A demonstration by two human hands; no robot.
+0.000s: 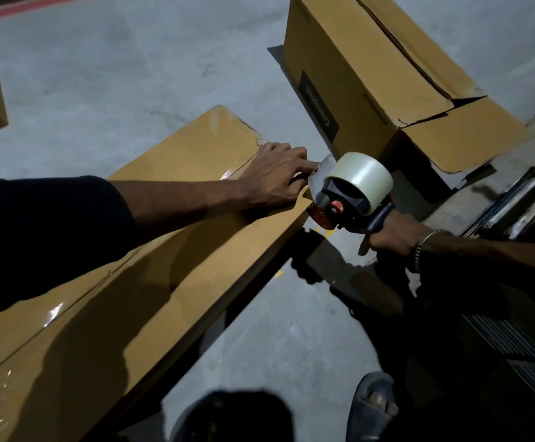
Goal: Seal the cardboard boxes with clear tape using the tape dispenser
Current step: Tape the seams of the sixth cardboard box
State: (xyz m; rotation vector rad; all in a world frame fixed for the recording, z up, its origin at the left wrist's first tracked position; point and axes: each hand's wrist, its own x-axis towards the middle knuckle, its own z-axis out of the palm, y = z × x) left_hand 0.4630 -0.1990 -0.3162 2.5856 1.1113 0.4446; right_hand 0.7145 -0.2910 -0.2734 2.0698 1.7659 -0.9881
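On the floor (107, 74), the left hand (272, 177) presses flat, fingers extended, on the long box (196, 237) at its far edge, pinning the tape end. The right hand (390, 234) grips the tape dispenser (349, 193) just beyond that edge, likely to keep tension.

"Crompton" reads on a dark label (319, 107) on the far cardboard box (365, 62).

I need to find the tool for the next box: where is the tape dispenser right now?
In the head view, the tape dispenser is right of centre, gripped by the right hand at the long box's edge, beside the left hand.
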